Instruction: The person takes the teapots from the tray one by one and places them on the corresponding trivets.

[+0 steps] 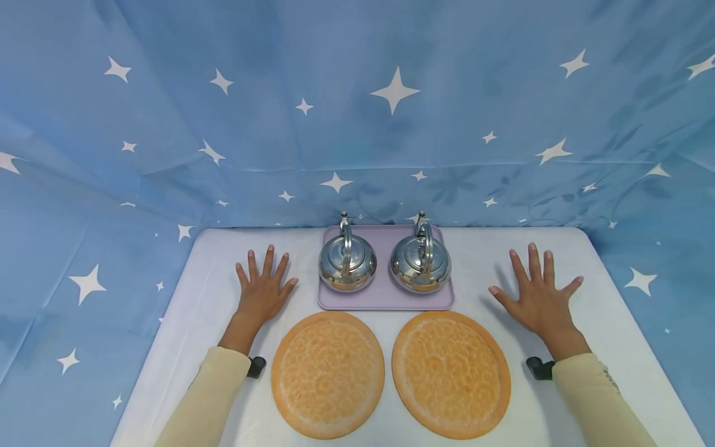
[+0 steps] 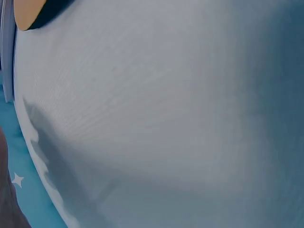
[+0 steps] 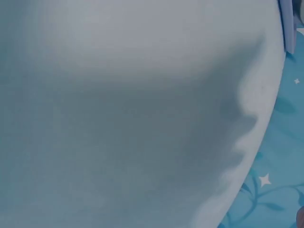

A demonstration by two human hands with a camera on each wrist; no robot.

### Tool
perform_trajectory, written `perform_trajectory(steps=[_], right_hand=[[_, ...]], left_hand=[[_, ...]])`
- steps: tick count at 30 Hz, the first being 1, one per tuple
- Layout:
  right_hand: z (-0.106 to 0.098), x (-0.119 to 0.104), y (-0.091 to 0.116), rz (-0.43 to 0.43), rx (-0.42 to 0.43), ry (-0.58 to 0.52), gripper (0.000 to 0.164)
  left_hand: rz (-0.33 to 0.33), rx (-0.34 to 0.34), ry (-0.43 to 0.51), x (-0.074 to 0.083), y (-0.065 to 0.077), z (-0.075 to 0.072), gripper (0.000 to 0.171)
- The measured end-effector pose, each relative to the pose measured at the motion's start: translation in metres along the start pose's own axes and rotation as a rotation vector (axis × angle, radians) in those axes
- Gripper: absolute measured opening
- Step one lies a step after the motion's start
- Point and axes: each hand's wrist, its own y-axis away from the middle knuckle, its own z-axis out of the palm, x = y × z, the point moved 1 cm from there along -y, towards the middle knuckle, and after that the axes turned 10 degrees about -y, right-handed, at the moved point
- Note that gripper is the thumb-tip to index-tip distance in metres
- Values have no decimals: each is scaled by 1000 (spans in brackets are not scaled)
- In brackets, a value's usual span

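My left hand [image 1: 262, 295] is held with fingers spread, left of a lilac tray [image 1: 383, 299], and holds nothing. On the tray's other side my right hand [image 1: 540, 304] also has its fingers spread and grips nothing; its shadow falls on the tabletop. Two shiny steel kettles, a left kettle [image 1: 335, 268] and a right kettle [image 1: 409, 267], stand upright on the tray, apart from each other, handles raised. In front lie two flat round pieces patterned like bread, a left round [image 1: 328, 375] and a right round [image 1: 451, 375]. Neither hand touches any of these.
A white-covered table [image 1: 475, 248] bears everything. Blue cloth with white stars [image 1: 357, 124] hangs behind it and at both sides. Each wrist wears a black camera, the left camera [image 1: 256, 367] and the right camera [image 1: 539, 368]. The wrist views show mostly tabletop and hand shadows.
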Motion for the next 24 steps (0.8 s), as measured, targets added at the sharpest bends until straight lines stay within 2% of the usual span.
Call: perform_trajectory(steps=[5,8,11,14,16,19,24], right_hand=[[-5,-9,-5,-7,15,-19,97],[-10,-19,-8,-21,38,-67,95],[-16,-31,-12,-69,100,-153,90],[-24,-43,-16,-133,181,-241,84],[-28,-51,-18,-166,223,-285,82],[-34,-62,-21,-196,260,-326,81],[-39,-78,-25,-255,311,-359,70]], left_hand=[[-7,1,12,1,1,-3,68],[-10,34,54,3,1,-6,62],[-19,119,141,7,0,-10,53],[-23,213,270,13,-3,-16,44],[-25,251,332,17,-6,-18,39],[-38,249,391,23,-8,-22,36],[-79,160,461,30,-9,-26,36]])
